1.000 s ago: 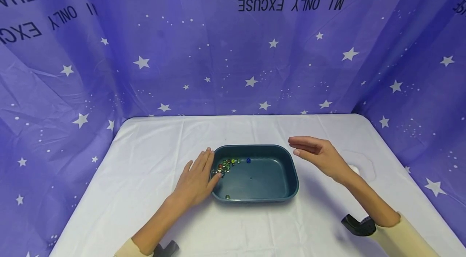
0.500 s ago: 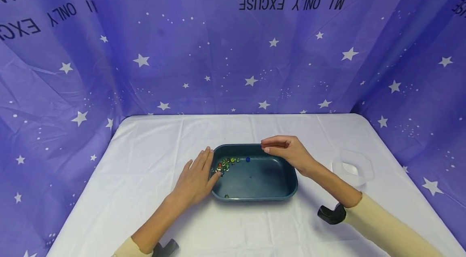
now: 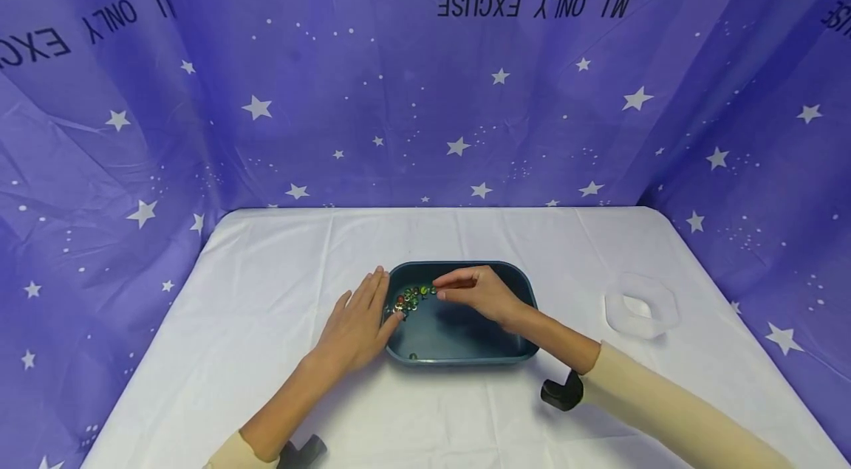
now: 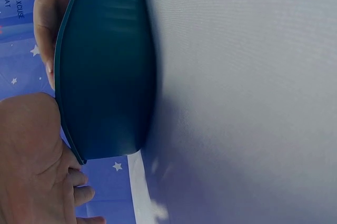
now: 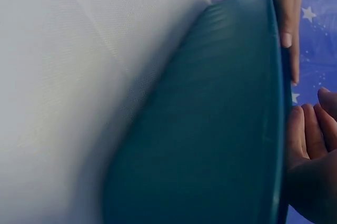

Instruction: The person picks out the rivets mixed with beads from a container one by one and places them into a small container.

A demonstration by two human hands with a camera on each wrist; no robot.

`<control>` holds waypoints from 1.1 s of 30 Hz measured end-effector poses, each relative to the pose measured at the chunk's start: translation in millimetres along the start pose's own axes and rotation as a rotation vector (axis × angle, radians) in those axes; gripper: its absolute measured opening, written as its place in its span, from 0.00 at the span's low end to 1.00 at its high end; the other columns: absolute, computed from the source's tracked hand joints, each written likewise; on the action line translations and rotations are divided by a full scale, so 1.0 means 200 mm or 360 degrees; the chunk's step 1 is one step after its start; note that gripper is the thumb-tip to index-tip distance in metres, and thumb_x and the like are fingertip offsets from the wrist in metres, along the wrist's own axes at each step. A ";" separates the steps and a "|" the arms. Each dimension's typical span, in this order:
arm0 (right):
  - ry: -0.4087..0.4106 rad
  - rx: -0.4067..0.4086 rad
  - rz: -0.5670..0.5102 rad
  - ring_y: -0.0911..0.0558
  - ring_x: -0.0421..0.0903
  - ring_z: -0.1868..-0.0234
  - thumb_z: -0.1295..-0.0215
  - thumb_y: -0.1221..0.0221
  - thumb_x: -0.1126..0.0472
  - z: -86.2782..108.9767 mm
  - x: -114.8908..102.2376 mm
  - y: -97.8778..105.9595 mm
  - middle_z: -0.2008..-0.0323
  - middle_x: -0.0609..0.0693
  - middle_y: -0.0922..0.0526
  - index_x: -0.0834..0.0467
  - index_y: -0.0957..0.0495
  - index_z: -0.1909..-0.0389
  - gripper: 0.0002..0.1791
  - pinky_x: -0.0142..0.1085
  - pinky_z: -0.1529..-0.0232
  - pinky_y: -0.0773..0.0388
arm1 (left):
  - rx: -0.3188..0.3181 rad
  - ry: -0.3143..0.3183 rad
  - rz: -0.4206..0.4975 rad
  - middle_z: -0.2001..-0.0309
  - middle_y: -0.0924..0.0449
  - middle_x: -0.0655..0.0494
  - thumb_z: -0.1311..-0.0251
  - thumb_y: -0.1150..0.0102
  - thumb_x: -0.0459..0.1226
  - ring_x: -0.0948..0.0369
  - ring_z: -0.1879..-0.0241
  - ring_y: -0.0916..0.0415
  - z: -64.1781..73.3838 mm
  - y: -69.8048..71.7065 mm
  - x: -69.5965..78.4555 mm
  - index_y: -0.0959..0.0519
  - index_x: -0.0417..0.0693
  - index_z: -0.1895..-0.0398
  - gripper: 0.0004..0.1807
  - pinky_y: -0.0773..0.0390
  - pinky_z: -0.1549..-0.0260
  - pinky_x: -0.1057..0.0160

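I see the right hand [image 3: 480, 295], grip apart, over the tub [image 3: 460, 362], with most marbles [image 3: 414, 303] bunched just beside it at nine o'clock.

The tub [image 3: 459, 343] was dark blue-green, with round corners and a wide open top. It sat flat and right side up. Little shiny marbles [image 3: 414, 302] were bunched inside the tub's left end, toward its far corner. Most looked green, with a bit of red and yellow. One greenish marble [image 3: 414, 357] was alone by the tub's near left corner. The left hand [image 3: 359, 317] lay along the tub's left edge. The right hand [image 3: 488, 297] was over the tub, fingertips close to the bunch's right end.
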State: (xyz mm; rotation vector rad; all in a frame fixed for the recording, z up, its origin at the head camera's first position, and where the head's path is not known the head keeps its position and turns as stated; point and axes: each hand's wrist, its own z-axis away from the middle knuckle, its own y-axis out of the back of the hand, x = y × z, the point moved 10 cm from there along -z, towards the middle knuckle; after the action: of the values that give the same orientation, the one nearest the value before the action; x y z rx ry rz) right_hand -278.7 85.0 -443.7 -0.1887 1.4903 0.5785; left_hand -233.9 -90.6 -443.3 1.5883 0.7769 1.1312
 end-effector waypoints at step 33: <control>0.0109 0.0187 0.0581 0.15 0.40 0.64 0.39 0.30 0.60 -0.19 0.14 -0.06 0.65 0.46 0.11 0.57 0.10 0.61 0.07 0.35 0.63 0.20 | -0.0035 -0.0013 0.0020 0.22 0.53 0.42 0.25 0.55 0.53 0.47 0.24 0.51 -0.01 -0.01 -0.01 0.51 0.36 0.22 0.41 0.44 0.34 0.38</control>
State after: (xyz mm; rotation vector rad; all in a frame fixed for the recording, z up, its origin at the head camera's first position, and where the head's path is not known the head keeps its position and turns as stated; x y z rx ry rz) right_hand -307.3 64.2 -477.9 0.1607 1.6325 0.7786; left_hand -236.4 -90.4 -445.8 1.5807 0.7478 1.1381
